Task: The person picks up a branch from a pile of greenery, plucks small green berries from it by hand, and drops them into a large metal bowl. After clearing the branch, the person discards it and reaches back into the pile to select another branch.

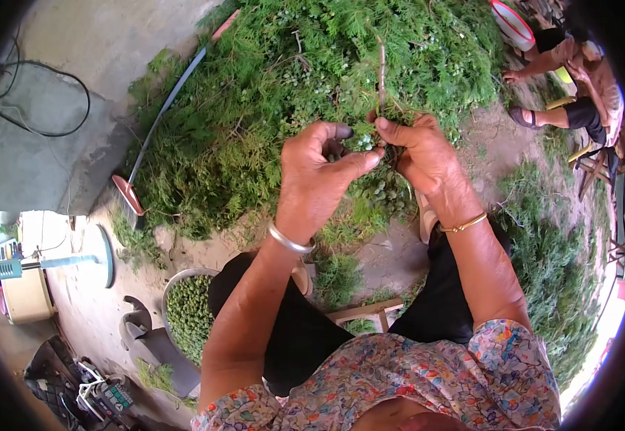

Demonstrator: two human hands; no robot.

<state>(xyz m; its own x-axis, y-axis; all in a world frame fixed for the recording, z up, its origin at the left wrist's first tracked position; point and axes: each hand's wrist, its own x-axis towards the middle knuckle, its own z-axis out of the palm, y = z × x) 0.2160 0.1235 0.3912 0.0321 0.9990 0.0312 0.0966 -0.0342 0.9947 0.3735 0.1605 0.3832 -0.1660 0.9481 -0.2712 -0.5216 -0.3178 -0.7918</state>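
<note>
My right hand (pixel 426 154) is closed around a leafy evergreen branch (pixel 381 72), its bare brown stem pointing up and away over the pile. Small pale green berries (pixel 366 141) show on the foliage between my two hands. My left hand (pixel 312 169) is right beside them, thumb and forefinger apart, with the thumb tip close to the sprig. Its other fingers are partly hidden behind. Beyond both hands spreads a large heap of cut green branches (pixel 255 136), many of them bearing berries.
A round basin of green berries (pixel 190 309) stands by my left knee. A long-handled broom (pixel 129 194) leans against the heap. To the left are a fan (pixel 97 255) and cables (pixel 86 108). Another person (pixel 600 93) sits at the upper right near a red-rimmed basin (pixel 514 25).
</note>
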